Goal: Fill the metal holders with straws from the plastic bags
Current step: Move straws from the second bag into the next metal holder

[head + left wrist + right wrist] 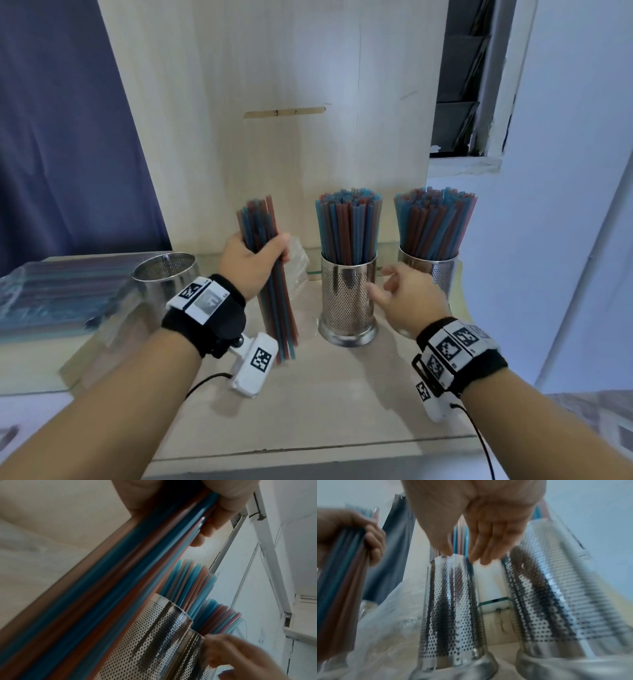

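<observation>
My left hand point(253, 260) grips a bundle of blue and red straws point(270, 284), held nearly upright with its lower ends near the counter; the bundle point(120, 581) fills the left wrist view. Three perforated metal holders stand on the counter. The left holder point(164, 277) is empty. The middle holder point(347, 301) and the right holder point(435, 270) are packed with straws. My right hand point(400, 291) hangs open with relaxed fingers between the middle and right holders, close to the middle one's rim point(453, 558), holding nothing.
A plastic bag of straws point(58, 294) lies at the left on a raised slab. Crumpled empty plastic point(298, 263) sits behind my left hand. A wooden panel point(274, 120) stands behind the holders; a white wall is at the right.
</observation>
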